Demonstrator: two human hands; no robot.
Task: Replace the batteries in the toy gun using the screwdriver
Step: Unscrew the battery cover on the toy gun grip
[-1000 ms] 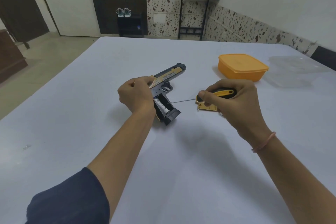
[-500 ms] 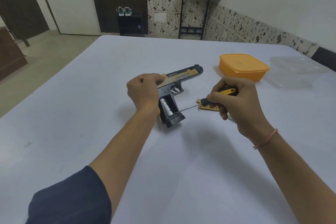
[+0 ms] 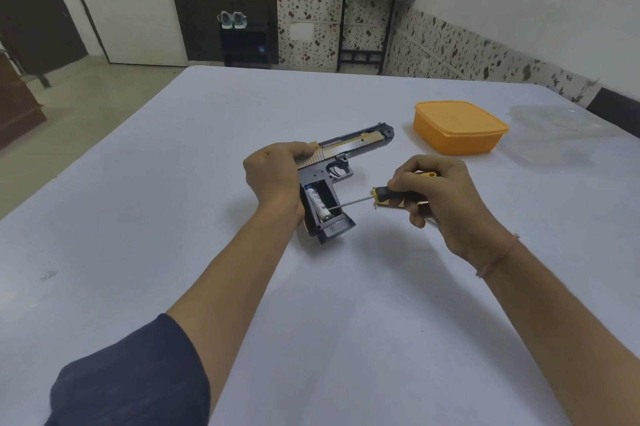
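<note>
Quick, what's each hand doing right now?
Left hand: closed on the toy gun.
Right hand: closed on the screwdriver, tip at the battery.

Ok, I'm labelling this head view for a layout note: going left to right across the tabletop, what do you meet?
Left hand → toy gun with battery in the open grip → screwdriver → right hand → orange container → clear container.

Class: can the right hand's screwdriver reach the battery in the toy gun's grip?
Probably yes: the grip compartment is uncovered, and the thin screwdriver in the right hand already points at the white cylindrical battery; the left hand grips the black-and-gold toy gun behind.
</note>
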